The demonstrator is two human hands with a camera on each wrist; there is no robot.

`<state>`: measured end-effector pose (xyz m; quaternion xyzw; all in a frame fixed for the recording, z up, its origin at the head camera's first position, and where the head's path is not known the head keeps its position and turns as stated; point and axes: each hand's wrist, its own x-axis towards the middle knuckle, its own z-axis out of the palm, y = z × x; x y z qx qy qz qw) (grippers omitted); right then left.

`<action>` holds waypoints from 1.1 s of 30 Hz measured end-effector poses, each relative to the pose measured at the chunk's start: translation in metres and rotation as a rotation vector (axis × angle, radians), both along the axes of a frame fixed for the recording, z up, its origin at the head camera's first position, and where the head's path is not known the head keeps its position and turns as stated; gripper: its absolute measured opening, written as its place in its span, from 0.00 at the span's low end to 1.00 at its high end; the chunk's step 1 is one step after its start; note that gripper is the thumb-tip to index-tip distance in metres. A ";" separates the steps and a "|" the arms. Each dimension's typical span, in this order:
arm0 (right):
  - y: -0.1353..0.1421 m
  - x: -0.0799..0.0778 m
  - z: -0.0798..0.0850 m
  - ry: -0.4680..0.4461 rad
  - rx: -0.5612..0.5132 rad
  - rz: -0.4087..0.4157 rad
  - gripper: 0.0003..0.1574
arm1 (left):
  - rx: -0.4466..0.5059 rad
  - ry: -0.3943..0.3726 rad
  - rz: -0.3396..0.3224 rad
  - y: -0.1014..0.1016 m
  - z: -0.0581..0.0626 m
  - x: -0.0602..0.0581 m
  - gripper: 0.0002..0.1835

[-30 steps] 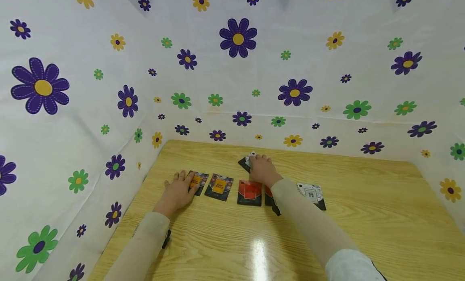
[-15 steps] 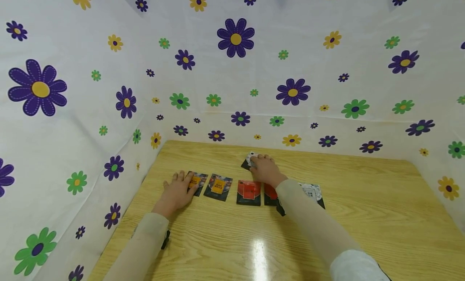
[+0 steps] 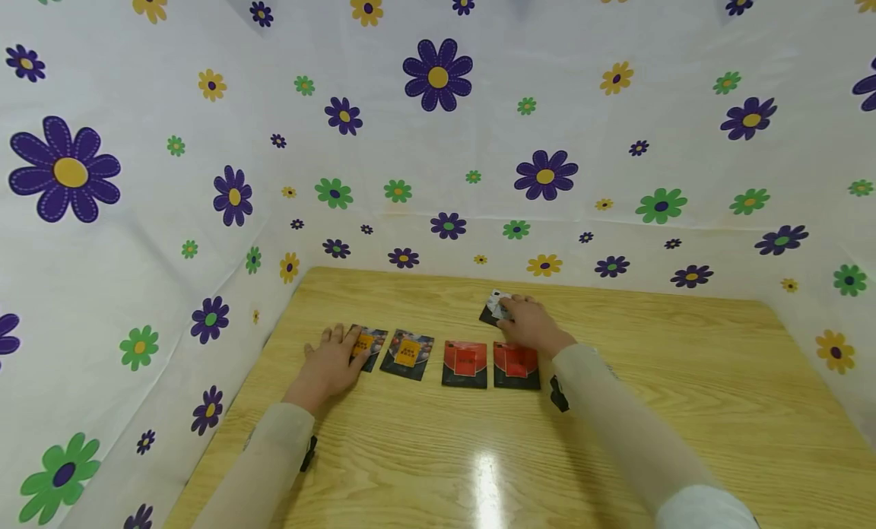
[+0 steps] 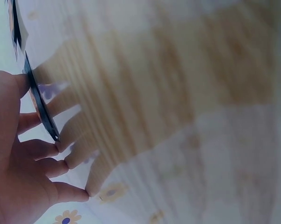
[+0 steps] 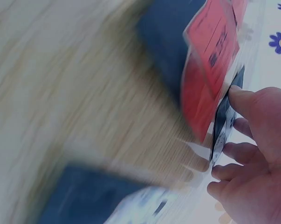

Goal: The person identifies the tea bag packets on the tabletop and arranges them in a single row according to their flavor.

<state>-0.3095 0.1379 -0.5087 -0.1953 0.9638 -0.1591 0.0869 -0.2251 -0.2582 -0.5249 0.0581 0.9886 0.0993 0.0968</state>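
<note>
In the head view my left hand (image 3: 328, 367) rests with spread fingers over an orange-labelled packet (image 3: 374, 348) at the left end of the row. The left wrist view shows that packet (image 4: 41, 105) edge-on, with the thumb and index finger at it. Behind the row, my right hand (image 3: 534, 324) holds a black-and-white packet (image 3: 494, 305) by its edges. Seen from the right wrist, this packet (image 5: 220, 126) is tilted, thumb at one end and fingers at the other. Part of it is hidden by the hand.
A second orange-labelled packet (image 3: 407, 354) and two red-and-black packets, one left (image 3: 465, 364) and one right (image 3: 516, 365), lie on the wooden table (image 3: 383, 453). Another black-and-white packet (image 5: 84, 196) is mostly under the right forearm. Flower-printed white cloth (image 3: 383, 149) walls the back and sides.
My right hand has carried the black-and-white packet to the right behind the row, uncovering the right red packet while the forearm now covers the other white one. The left hand stays put.
</note>
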 end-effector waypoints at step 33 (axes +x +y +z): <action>0.106 0.012 0.010 -0.043 0.073 -0.061 0.38 | 0.021 0.013 -0.004 0.002 0.003 0.004 0.37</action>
